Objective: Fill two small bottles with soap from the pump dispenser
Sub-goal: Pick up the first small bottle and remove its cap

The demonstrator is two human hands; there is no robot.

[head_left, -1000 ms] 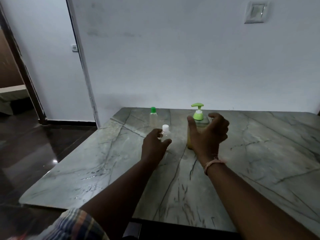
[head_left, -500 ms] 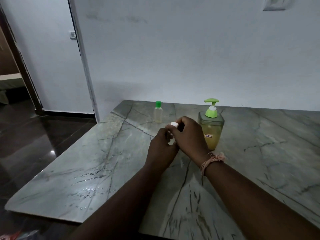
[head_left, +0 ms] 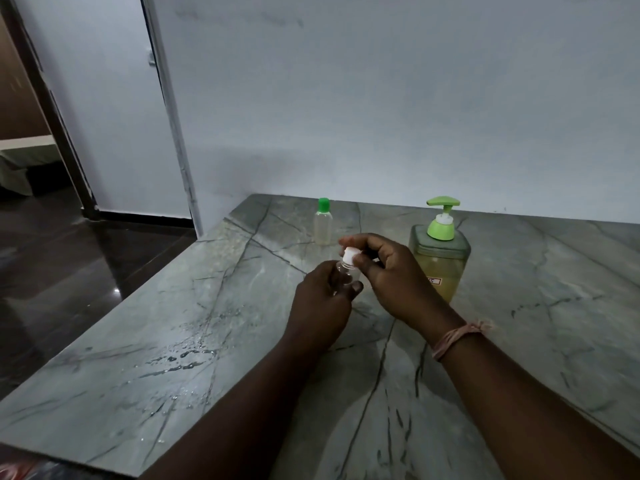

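Note:
My left hand (head_left: 322,299) is wrapped around a small clear bottle (head_left: 343,271), held just above the marble table (head_left: 173,323). The fingers of my right hand (head_left: 391,275) pinch its white cap (head_left: 349,255), which sits tilted at the bottle's neck. A second small bottle (head_left: 322,223) with a green cap stands upright behind my hands, near the wall. The pump dispenser (head_left: 440,247), a square clear jar of yellow soap with a green pump, stands just right of my right hand.
Water drops (head_left: 183,355) lie on the table's left part. The table's left edge drops to a dark glossy floor (head_left: 52,271). A white wall runs behind the table, with a doorway (head_left: 41,133) at far left.
My right hand left the dispenser and came over to the white cap. My left hand closed round the clear bottle and drew it nearer to me.

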